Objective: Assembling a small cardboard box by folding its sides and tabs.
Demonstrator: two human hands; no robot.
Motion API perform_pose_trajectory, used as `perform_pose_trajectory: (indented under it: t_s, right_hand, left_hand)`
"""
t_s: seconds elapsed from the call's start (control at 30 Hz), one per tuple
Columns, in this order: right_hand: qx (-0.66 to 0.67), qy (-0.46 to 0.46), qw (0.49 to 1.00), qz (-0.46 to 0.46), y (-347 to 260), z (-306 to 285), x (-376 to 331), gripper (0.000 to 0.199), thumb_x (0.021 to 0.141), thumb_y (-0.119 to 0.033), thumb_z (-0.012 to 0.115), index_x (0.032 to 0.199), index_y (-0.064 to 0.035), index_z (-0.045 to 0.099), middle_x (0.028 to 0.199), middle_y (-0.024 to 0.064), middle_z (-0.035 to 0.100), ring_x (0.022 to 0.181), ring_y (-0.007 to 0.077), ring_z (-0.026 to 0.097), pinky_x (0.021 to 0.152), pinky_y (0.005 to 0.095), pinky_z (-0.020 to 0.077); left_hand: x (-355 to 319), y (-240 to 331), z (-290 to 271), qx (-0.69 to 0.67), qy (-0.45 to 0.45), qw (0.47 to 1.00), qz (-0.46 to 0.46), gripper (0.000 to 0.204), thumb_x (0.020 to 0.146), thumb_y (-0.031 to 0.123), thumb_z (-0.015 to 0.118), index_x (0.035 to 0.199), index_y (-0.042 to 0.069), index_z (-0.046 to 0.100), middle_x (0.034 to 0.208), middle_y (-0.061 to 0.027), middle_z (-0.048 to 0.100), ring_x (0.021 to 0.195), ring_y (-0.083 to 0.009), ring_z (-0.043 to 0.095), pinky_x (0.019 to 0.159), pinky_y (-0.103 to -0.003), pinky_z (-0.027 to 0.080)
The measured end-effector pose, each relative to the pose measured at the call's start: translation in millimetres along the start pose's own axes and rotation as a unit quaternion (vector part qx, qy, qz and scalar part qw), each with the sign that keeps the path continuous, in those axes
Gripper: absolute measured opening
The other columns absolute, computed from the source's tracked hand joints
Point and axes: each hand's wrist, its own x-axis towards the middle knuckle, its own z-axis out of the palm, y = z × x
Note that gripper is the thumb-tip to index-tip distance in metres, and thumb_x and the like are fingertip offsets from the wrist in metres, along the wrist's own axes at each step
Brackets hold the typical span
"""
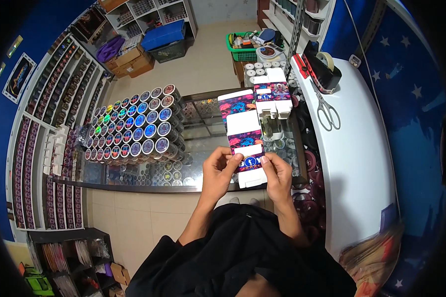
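An unfolded, flat printed carton (pixel 246 139), pink, purple and blue with white flaps, is between my hands above the near edge of a glass-topped counter. My left hand (pixel 220 170) pinches its left edge, thumb on the printed face. On the opposite edge, my right hand (pixel 278 174) grips with its thumb on top. Just beyond lie another patterned carton piece (pixel 238 103) and a stack of similar small cartons (pixel 274 94). Below that stack, a clear container with yellowish contents (pixel 268 127) is partly covered.
Stacked round tins (pixel 132 123) fill the counter's left part. On the white table (pixel 354 163) at right lie scissors (pixel 327 112) and a tape dispenser (pixel 322 67). A green basket (pixel 243 47) stands at the back. Shelves of small boxes (pixel 64 198) line the left wall.
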Motion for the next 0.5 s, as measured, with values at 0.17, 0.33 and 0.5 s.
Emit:
perform_pose_trajectory:
  t_s: [0.17,0.33,0.5]
  right_hand:
    - [0.015,-0.033,0.998,0.050,-1,-6,5,0.020,0.101,-0.014,0.061,0.090,0.0019,0.064,0.074,-0.0054,0.054,0.070,0.0016,0.045,0.060,0.0206,0.0370]
    - [0.044,0.036,0.998,0.032,1,-1,5,0.021,0.102,-0.015,0.059,0.089,0.0016,0.062,0.075,-0.0057,0.054,0.070,0.0013,0.045,0.060,0.0201,0.0353]
    - [0.054,0.039,0.997,0.035,2,-2,7,0.023,0.102,-0.016,0.058,0.087,0.0010,0.062,0.075,-0.0051,0.055,0.070,0.0020,0.045,0.061,0.0209,0.0359]
  left_hand:
    - [1,7,-3,0.024,-0.010,1.000,-0.015,0.014,0.097,0.014,0.070,0.096,0.001,0.064,0.080,0.0016,0.065,0.072,-0.0028,0.054,0.063,-0.021,0.044]
    - [-4,5,-1,0.095,-0.061,0.993,-0.022,0.016,0.094,0.015,0.073,0.091,0.001,0.066,0.074,0.0022,0.063,0.068,-0.0037,0.052,0.062,-0.022,0.043]
    - [-7,0,-4,0.091,-0.067,0.993,-0.030,0.016,0.093,0.015,0.073,0.089,0.002,0.065,0.072,0.0038,0.061,0.066,-0.0030,0.050,0.060,-0.022,0.041]
